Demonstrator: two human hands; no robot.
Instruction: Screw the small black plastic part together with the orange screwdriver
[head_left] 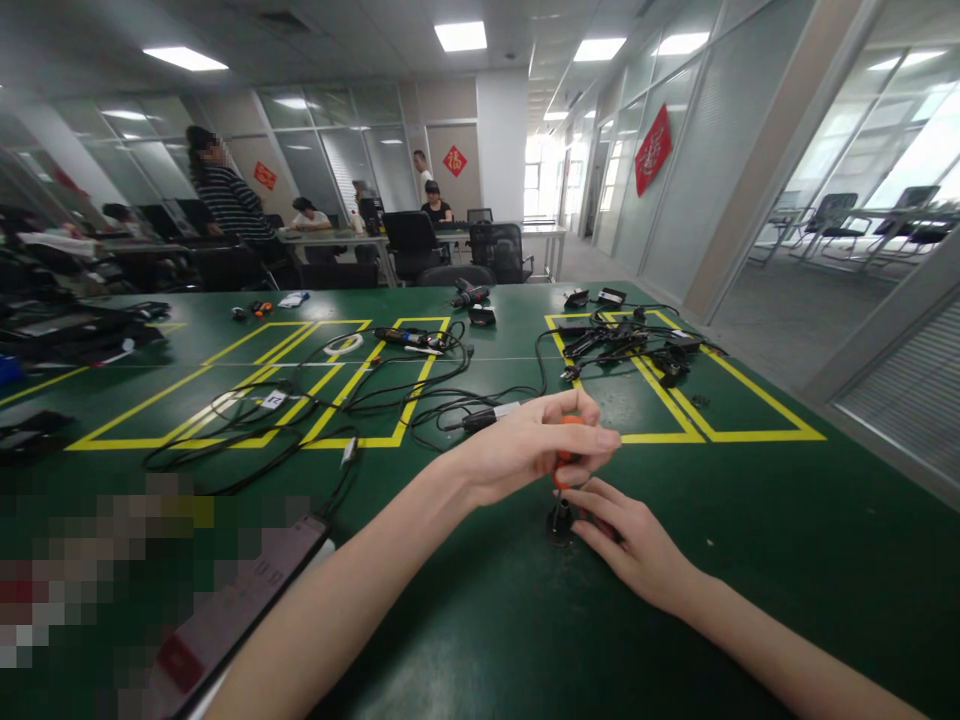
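My left hand is wrapped round the orange handle of a screwdriver, held nearly upright. Its thin shaft points down at a small black round part that sits on the green table. Fingertips of my right hand are pinched at the right side of this part, close below the screwdriver handle. The exact contact of the screwdriver tip with the part is too small to make out.
Black cables lie tangled left of centre, near a white tape roll. Several black parts are heaped at the right, inside yellow tape lines. A power drill lies at the far edge. A phone-like screen is at lower left.
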